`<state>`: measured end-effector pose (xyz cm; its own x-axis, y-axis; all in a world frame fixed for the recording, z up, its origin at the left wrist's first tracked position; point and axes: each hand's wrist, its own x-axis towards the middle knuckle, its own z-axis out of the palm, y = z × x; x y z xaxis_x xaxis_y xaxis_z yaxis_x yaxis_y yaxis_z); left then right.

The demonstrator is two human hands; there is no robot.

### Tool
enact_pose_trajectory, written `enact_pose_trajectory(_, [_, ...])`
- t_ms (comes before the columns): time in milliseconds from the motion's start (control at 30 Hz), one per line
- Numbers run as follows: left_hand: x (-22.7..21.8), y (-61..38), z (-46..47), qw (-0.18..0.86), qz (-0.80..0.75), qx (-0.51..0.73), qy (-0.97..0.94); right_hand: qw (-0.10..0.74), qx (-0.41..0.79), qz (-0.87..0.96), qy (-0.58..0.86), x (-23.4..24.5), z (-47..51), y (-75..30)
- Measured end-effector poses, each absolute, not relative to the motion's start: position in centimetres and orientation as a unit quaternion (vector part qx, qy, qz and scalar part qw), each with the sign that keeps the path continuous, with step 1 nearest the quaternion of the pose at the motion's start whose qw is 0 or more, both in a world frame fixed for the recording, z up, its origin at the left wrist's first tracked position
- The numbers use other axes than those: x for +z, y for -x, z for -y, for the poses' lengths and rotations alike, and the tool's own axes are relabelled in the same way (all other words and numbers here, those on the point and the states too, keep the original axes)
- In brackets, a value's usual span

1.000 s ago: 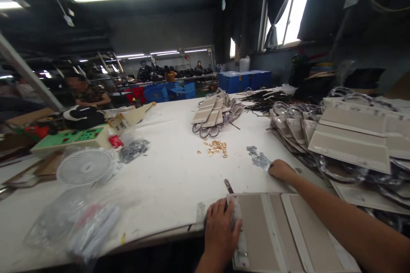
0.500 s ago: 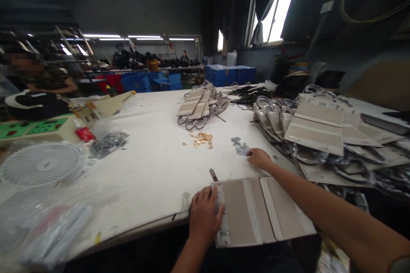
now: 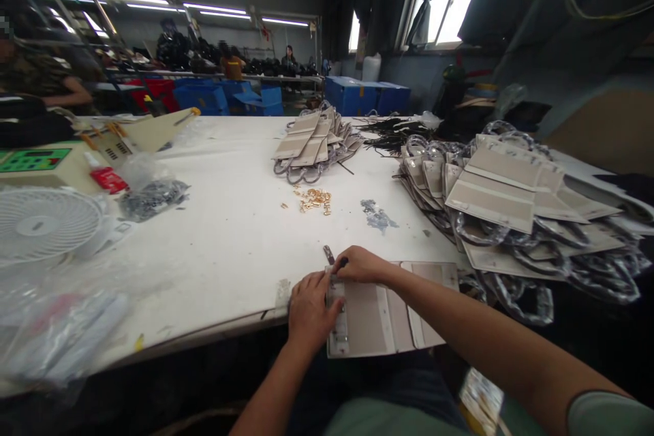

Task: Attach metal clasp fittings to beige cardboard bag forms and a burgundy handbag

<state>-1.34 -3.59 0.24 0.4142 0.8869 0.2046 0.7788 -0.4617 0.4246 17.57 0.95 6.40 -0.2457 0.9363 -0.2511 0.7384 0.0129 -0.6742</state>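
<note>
A flat beige bag panel (image 3: 381,313) lies at the near edge of the white table (image 3: 225,231). My left hand (image 3: 309,310) rests on its left end, fingers curled over a plastic-wrapped strip along that edge. My right hand (image 3: 360,264) sits at the panel's top left corner with its fingers pinched together on something too small to make out. A small dark tool (image 3: 328,255) lies on the table right beside that hand. Farther out are a little heap of gold metal fittings (image 3: 313,199) and a patch of silver fittings (image 3: 377,217).
Piles of beige panels with wrapped handles fill the right side (image 3: 505,201) and the far middle (image 3: 311,143). A white fan (image 3: 43,221), a bag of dark parts (image 3: 150,196), a green-faced machine (image 3: 38,162) and clear plastic bags (image 3: 61,337) sit left. A person sits far left.
My right hand drew back from the silver fittings to the panel's top left corner and pinched shut. The view tilted down and the panel now hangs farther over the table edge.
</note>
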Motion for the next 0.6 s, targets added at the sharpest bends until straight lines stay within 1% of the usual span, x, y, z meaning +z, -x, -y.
enact_pose_trajectory(333, [0.4,1.2,3.3,0.151,-0.509,0.212,-0.820,0.103,0.284,0.707,0.639,5.2,-1.0,-17.6])
enact_pose_trajectory(467, [1.0,1.0,2.8,0.193,-0.531,0.201,-0.800,0.102,0.244,0.706,0.657,4.8,-0.2,-17.6])
enact_pose_trajectory(600, [2.1,0.4,0.6,0.227,-0.572,0.168,-0.770,0.107,0.230,0.701,0.666,4.5,0.4,-17.8])
